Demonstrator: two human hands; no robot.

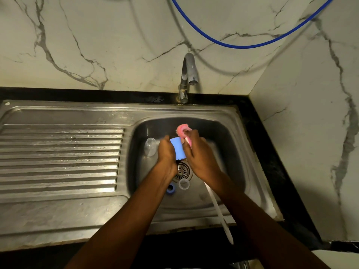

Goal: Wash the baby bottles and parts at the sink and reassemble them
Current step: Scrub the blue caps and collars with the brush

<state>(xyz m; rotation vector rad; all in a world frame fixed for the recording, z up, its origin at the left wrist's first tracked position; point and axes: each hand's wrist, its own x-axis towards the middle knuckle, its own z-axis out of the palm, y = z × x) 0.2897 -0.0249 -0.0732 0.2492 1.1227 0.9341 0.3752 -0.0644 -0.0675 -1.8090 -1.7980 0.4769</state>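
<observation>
1. Two forearms, the left forearm (124, 216) and the right forearm (264, 222), cross the near rim of the one steel sink (252, 152).
2. One bottle brush (217, 208): its long white handle slants over the sink's near rim, toward the near right corner.
3. Two small parts lie on the basin floor on the near side of the drain (182, 171): one blue ring (171, 189) and, just beside it on the right, one clear cup (184, 184).
4. The left hand (166, 152) has its fingers curled round one light blue part (177, 150), a short cylinder, held over the middle of the basin, above the drain.
5. The right hand (200, 154) grips the brush just below its pink sponge head (183, 130), which sits at the blue part's far end.
6. One clear dome (150, 146) lies near the basin's left wall.
7. One ribbed drainboard (58, 158) fills the sink's left half.
8. One tap (188, 74) stands at the far rim; one blue hose (242, 46) hangs against the wall behind.
</observation>
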